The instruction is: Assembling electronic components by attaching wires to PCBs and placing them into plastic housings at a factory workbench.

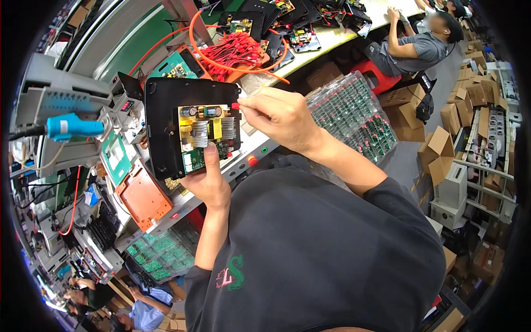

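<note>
My left hand point(209, 185) grips the lower edge of a black casing point(159, 116), its thumb pressed by the circuit board inside. That power circuit board point(200, 130) carries silver heat sinks, capacitors and a yellow transformer, with a green section at its near end. At the casing's right edge my right hand point(285, 117) has its fingers pinched on a small red connector point(235, 105). Whether the connector touches the board, I cannot tell. A pile of red wire leads point(235, 52) lies just beyond the casing.
An orange fixture tray point(145, 198) and a blue-handled machine part point(72, 128) are at left. More black casings point(301, 39) lie along the bench at the back. Clear trays of green boards point(354, 113) stand at right. A co-worker point(423, 50) sits at the far right.
</note>
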### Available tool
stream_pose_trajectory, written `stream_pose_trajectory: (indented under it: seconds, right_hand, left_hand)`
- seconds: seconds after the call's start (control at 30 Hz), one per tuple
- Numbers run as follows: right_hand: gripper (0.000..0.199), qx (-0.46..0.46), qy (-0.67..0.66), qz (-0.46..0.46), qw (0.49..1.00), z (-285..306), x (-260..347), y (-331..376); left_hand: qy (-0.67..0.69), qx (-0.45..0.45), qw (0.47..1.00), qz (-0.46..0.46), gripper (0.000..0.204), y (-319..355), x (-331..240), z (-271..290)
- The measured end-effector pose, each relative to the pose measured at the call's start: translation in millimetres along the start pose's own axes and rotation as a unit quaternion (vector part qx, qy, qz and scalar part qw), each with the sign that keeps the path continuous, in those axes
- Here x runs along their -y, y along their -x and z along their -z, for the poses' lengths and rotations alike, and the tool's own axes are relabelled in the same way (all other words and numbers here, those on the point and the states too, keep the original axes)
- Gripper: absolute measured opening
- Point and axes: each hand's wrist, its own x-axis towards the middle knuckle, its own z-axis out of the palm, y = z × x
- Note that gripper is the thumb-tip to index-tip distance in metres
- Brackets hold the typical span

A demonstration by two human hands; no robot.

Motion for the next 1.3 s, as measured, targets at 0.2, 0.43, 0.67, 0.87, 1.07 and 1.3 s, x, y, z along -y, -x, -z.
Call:
stream_pose_trajectory:
  seconds: [0.2, 0.43, 0.67, 0.87, 1.07, 1.3]
  right_hand:
    - [0.013, 0.021, 0.028, 0.02, 0.999, 1.9, -3.1, -4.4]
    - [0.009, 0.002, -0.004, -0.011, 1.0, -4.7, -12.3, -2.0]
    - [0.009, 0.04, 0.013, 0.007, 0.999, -0.1, -13.0, -12.2]
    - [0.008, 0.006, 0.001, -0.035, 0.999, 3.7, 2.8, -13.1]
    - [0.01, 0.0, 0.039, -0.008, 0.999, 1.3, 4.4, -13.5]
    - [0.01, 0.014, 0.032, -0.016, 0.999, -0.2, 2.9, -13.6]
  left_hand:
    - [-0.021, 0.021, 1.0, -0.003, 0.048, -3.7, 8.6, 0.4]
    - [-0.01, 0.038, 0.999, 0.01, 0.042, -8.9, 2.5, -6.5]
    - [-0.034, 0.014, 0.999, 0.031, 0.032, -16.1, 8.6, 3.6]
    - [0.016, 0.028, 0.999, -0.018, 0.035, -22.2, 2.9, -5.8]
    - [0.024, 0.033, 0.999, -0.022, 0.041, -22.4, 1.6, -3.7]
    - [0.026, 0.038, 0.998, -0.032, 0.041, -23.0, 6.0, -3.7]
